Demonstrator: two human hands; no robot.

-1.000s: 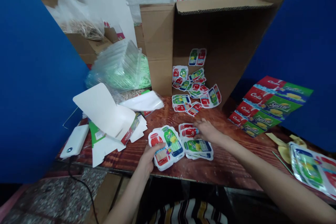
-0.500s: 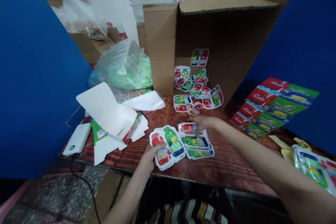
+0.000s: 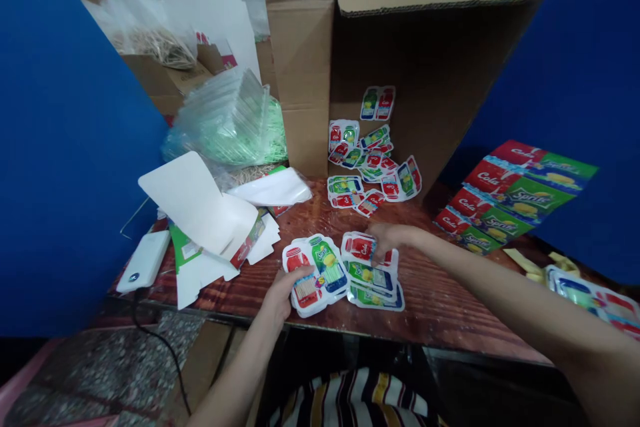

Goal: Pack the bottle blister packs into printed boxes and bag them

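My left hand (image 3: 280, 293) is closed on the near-left side of a stack of flat printed packets (image 3: 327, 263), thumb on top. They carry red Cola and green Sprite bottle pictures. Just right of it, a second small pile of the same packets (image 3: 373, 278) lies fanned out on the table. My right hand (image 3: 390, 240) has its fingers bent down over the red end of that pile, gripping its top packets; the fingertips are partly hidden. More loose packets (image 3: 345, 192) spill from the open cardboard box (image 3: 305, 87) beyond my hands.
Folded Cola and Sprite cartons (image 3: 510, 197) stand stacked at right. More packets (image 3: 595, 293) lie at the right edge. To the left are an unfolded white carton (image 3: 200, 207), a white device with a cable (image 3: 145, 260) and clear plastic trays (image 3: 225, 113). Blue panels (image 3: 65, 167) flank both sides.
My right hand has come down onto the far end of the second pile, and its fingers have curled in. My left hand still holds its stack. The whole view has shifted slightly.
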